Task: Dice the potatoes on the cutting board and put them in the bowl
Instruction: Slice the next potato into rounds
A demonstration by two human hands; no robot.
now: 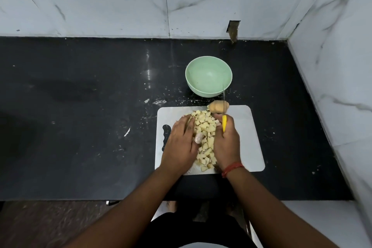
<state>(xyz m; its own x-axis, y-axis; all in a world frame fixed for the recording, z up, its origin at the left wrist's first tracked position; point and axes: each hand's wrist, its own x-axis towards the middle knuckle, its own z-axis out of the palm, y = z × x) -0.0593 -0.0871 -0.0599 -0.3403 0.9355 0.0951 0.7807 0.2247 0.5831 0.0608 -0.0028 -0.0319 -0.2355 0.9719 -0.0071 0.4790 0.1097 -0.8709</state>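
The left hand (182, 138) lies flat with straight fingers against the pile of potato cubes (204, 137), and the right hand (226, 141) on the other side holds a yellow-handled knife (224, 121). Both rest on the cutting board (247, 137); beyond the fingers are a whole potato (218, 106) and the green bowl (208, 75) on the bench (80, 106)

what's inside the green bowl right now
Nothing shows inside the green bowl: its pale inside is bare, with no potato in it. The knife blade crosses its near rim and hides a thin strip. The diced potato lies on the cutting board.
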